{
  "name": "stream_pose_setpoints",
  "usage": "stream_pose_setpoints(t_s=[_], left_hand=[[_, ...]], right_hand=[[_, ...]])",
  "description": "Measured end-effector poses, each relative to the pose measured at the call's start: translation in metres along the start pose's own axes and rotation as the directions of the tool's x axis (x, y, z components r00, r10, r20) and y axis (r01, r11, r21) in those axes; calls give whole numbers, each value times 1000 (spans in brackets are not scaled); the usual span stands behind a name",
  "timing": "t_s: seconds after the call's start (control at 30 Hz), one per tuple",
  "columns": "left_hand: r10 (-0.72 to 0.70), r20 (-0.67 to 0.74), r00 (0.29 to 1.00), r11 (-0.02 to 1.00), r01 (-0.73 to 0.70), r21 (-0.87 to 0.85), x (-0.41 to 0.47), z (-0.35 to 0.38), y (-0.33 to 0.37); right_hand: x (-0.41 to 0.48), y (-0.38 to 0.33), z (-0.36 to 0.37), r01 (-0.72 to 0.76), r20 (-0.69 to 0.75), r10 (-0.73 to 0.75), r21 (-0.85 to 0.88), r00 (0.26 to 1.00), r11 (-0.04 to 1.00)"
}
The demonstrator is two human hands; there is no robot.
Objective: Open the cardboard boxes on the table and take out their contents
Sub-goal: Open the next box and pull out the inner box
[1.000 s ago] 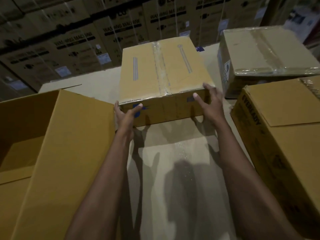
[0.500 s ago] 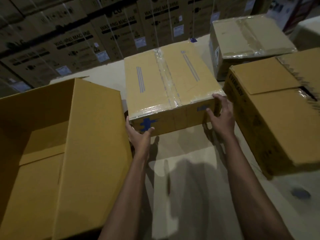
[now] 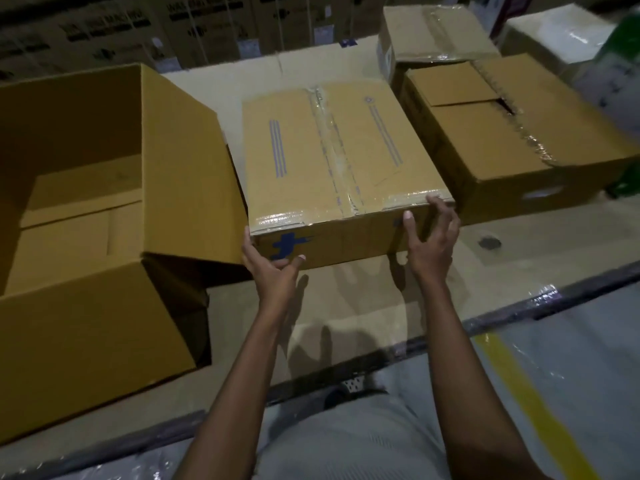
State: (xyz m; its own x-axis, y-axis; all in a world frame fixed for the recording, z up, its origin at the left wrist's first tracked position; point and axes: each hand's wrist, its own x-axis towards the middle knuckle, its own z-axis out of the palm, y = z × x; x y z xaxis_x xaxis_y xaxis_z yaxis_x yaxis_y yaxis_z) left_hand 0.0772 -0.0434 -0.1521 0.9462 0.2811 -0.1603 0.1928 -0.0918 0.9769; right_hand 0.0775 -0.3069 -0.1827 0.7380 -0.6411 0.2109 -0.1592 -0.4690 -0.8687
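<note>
1. Head view. The taped box (image 3: 332, 150) sits mid-table (image 3: 346, 306), between an open box (image 3: 86, 168) at the left edge and a part-opened box (image 3: 502, 140) on the right.
2. The left hand (image 3: 273, 268) clasps the near-left lower corner, fingers along the side and thumb on the front face. The right hand (image 3: 429, 244) clasps the near-right top corner, fingertips over the top edge.
3. The tape seam (image 3: 341, 168) runs front to back, away from the person. Its near end lies closer to the right hand, which is likely better placed to start peeling.
</note>
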Motion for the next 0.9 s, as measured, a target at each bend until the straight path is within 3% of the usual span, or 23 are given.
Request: stream_pose_setpoints(t_s=[0.4, 0.57, 0.67, 0.73, 0.83, 0.9], left_hand=[[51, 35, 998, 998, -50, -38, -175, -47, -30], [50, -14, 999, 981, -52, -185, -226, -71, -57], [-164, -65, 984, 907, 124, -402, -229, -80, -69], [-430, -65, 901, 769, 327, -550, -223, -84, -78], [-655, 101, 749, 511, 537, -671, -227, -78, -89], [-684, 199, 702, 443, 617, -651, -241, -63, -103]], right_hand=[[-134, 34, -119, 14, -81, -7, 85, 997, 996], [-176, 44, -153, 4, -131, 4, 62, 991, 998], [-183, 42, -158, 21, -159, -19, 6, 987, 1000], [-188, 38, -157, 44, -149, -57, -90, 987, 995], [-198, 30, -153, 197, -64, -224, -287, 973, 938], [-202, 23, -151, 306, 17, -318, -334, 948, 892]])
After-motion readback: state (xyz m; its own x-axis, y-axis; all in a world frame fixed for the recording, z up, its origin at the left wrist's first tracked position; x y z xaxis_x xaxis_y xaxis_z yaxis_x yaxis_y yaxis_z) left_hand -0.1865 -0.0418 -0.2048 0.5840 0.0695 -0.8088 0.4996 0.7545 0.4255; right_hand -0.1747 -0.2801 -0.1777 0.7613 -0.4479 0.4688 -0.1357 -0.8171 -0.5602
